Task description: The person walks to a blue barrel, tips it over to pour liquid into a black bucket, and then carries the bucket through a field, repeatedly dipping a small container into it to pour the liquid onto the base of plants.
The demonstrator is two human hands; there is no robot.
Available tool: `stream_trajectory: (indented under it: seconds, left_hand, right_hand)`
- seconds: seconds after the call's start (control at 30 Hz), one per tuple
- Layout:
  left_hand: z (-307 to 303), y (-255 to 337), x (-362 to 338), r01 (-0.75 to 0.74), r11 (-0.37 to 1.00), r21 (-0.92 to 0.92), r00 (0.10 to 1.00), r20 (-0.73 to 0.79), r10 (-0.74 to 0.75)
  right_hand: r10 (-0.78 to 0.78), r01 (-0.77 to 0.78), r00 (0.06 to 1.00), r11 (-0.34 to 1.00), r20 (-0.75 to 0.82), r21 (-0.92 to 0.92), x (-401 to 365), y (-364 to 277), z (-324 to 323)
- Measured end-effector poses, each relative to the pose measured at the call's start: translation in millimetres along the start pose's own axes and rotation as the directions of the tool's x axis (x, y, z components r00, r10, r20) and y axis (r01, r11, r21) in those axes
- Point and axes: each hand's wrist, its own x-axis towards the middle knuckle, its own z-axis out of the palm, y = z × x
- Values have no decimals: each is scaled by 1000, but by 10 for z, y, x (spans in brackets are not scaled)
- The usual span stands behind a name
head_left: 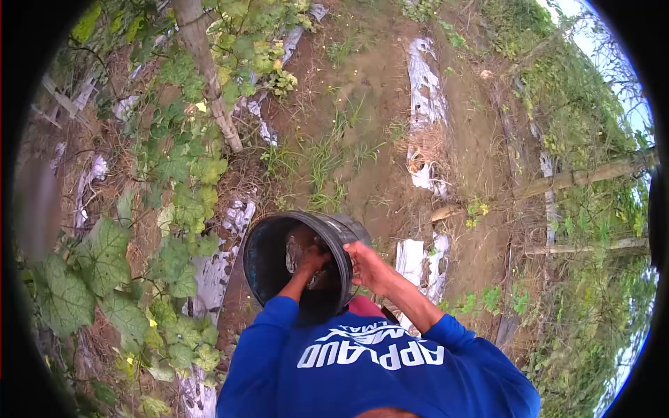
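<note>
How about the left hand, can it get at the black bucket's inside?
Likely yes: the left hand is inside the open mouth of the black bucket; the right hand grips the rim beside it.

Outdoor farm plot. Leafy vines (pixel 174 174) climb a wooden pole (pixel 209 76); torn plastic mulch (pixel 425 90) lines bare soil rows (pixel 369 90).

Vines (pixel 178 174) and a post (pixel 209 76) crowd the bucket's (pixel 268 254) left; the dirt path (pixel 369 90) ahead seems open.
</note>
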Motion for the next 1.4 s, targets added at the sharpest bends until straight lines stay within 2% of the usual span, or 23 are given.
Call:
stream_trajectory:
  seconds: [0.03,0.1,0.23,0.3,0.33,0.37,0.43,0.47,0.53,0.57,0.7,0.77,0.83,0.9,0.97,1.0,1.07,1.17,1.2,1.23,1.27,1.3,1.4]
  left_hand:
    - [-5,63,172,-8,1000,5,1000,-1,8]
    - [-106,268,474,-157,959,235,966,-165,199]
    - [-503,866,853,-162,945,286,966,-148,211]
    - [-714,1214,1032,-134,877,462,970,-121,212]
    - [-838,1329,1177,-200,880,431,967,-57,248]
    - [-936,1473,1292,-195,877,439,967,-61,246]
    - [-1139,1858,1381,-260,868,423,906,-204,370]
    - [-1271,2074,1434,-211,853,477,928,-177,328]
    - [-1477,2397,1564,-212,851,480,896,-252,366]
    - [-1562,2597,1612,-201,862,465,871,-318,375]
    - [-1977,3240,1720,-126,894,429,759,-539,365]
    - [-2184,3574,1740,-52,925,377,734,-613,292]
    - [-2403,3788,1800,-25,927,373,681,-673,289]
    - [-2659,4054,1878,70,929,364,686,-693,220]
    - [-2957,4122,2065,122,928,353,694,-699,175]
    - [-3104,4175,2154,162,925,342,703,-698,135]
    - [-3424,4218,2394,210,922,325,710,-699,85]
    - [-3880,4155,2898,226,899,376,740,-667,94]
    - [-4026,4106,3082,224,886,405,756,-646,104]
    - [-4154,4021,3262,221,872,437,783,-612,108]
    - [-4311,3885,3503,255,841,477,829,-556,64]
    - [-4451,3803,3725,247,847,471,832,-551,64]
    - [-4651,3495,4231,307,847,435,892,-441,-96]
  right_hand:
    - [-9,9,1000,1000,-1,2,105,-152,-54]
    - [12,-14,998,1000,-67,-26,276,-447,-135]
    - [-44,45,999,998,-24,34,510,-1126,-475]
    - [-41,41,999,998,-3,56,732,-1408,-725]
    - [-34,33,999,997,10,70,846,-1553,-833]
    - [-37,35,999,997,19,74,957,-1716,-928]
    - [-22,19,999,994,31,108,1198,-2019,-1140]
    - [-20,15,998,995,53,96,1338,-2154,-1276]
    - [38,-54,991,990,129,127,1637,-2467,-1600]
    - [61,-67,997,987,46,144,1880,-2563,-1746]
    - [145,-159,986,967,83,200,2273,-3126,-2273]
    - [172,-180,984,958,54,223,2442,-3348,-2499]
    - [190,-190,982,953,20,237,2702,-3472,-2795]
    - [201,-203,979,942,36,268,2845,-3665,-3077]
    - [176,-149,983,939,-61,309,2838,-3962,-3170]
    - [200,-177,979,927,-36,330,3009,-4001,-3425]
    - [199,-144,974,916,-112,375,3056,-4253,-3633]
    - [181,-61,955,896,-236,439,3150,-4532,-4030]
    - [205,-81,958,865,-201,495,3288,-4533,-4390]
    - [180,-13,949,844,-260,537,3190,-4680,-4410]
    - [206,-18,938,834,-280,552,3192,-4716,-4619]
    - [173,34,940,810,-294,586,3095,-4839,-4633]
    - [240,38,919,734,-312,678,2993,-5103,-4940]
